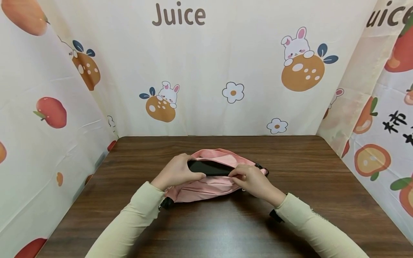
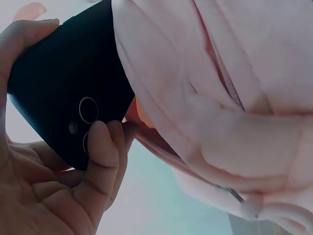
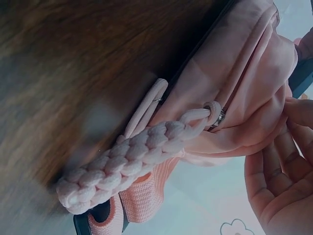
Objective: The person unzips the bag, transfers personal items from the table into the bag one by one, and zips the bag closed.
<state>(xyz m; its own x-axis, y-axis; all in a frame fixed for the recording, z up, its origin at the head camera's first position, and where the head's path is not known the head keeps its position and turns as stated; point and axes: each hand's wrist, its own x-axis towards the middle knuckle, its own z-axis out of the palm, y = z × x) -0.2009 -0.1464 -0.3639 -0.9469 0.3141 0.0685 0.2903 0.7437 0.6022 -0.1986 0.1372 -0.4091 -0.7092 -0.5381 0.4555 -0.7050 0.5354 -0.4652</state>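
Note:
A pink fabric waist bag (image 1: pixel 201 191) lies on the table with its top opening spread. My left hand (image 1: pixel 176 170) grips a black smartphone (image 1: pixel 211 168) lying lengthwise at that opening. In the left wrist view, round camera lenses show on the phone (image 2: pixel 63 78), thumb and fingers are at its edges, and its other end is hidden in the bag. My right hand (image 1: pixel 253 180) pinches the bag's rim by the phone's right end. A braided pink zipper pull (image 3: pixel 127 154) hangs from the bag in the right wrist view.
The bag sits on a dark brown wooden table (image 1: pixel 206 229). Behind and beside it hang pale printed curtains (image 1: pixel 206 53). A pink webbing strap (image 3: pixel 144 193) and black buckle parts (image 1: pixel 167 203) are attached to the bag.

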